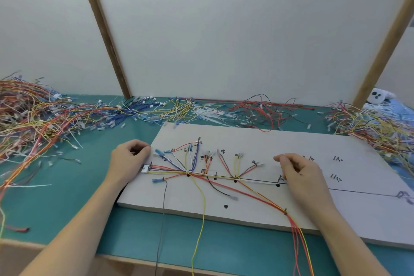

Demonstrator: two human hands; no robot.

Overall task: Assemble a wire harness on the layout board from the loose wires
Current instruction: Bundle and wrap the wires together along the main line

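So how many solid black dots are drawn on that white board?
5 black dots show on the layout board, one by the right hand, one lower. Hands may hide more.

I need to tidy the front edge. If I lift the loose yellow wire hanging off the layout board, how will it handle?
The yellow wire is thin and droops in a curve over the layout board edge, so it is probably floppy and very light. Its upper end joins the bundled junction, so tugging may disturb the neighbouring wires.
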